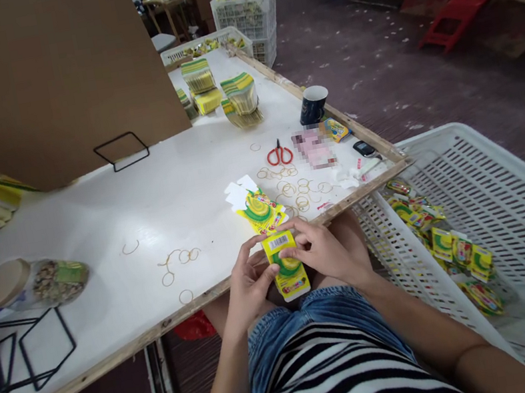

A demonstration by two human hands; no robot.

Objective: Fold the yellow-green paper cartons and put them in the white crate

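Both hands are on the yellow box (292,281) now, just off the near edge of the white table (182,200), above the lap, barcode end turned towards that table. The left hand (251,276) has it pinched, thumb on the printed face, fingers round the side; the right hand (325,250) grips from the other side, its thumb pressed on the face as well. Right beyond them, on the table's near edge, lies a yellow carton (261,210) with white flaps spread; whether the fingers touch it, I can't tell.

Over to the right of the table, low down, a big white crate (513,179) with yellow packets (459,250) inside. At the table's left end, black wire frames (65,327) and, just past them, a clear jar (59,281) of something small and mottled.

Moving across the table: rubber bands (302,203) scattered right of its middle, red-handled scissors (279,150) beyond those, then a dark mug (312,108) by its right edge. Towards the table's far end, bundles of flat cartons (241,95) stand in stacks, with a tall cardboard sheet (43,79) along its left back side. Past the table's far end, stacked white crates (246,16) heaped with packets; off to its far right, a red stool (454,17) on the floor.
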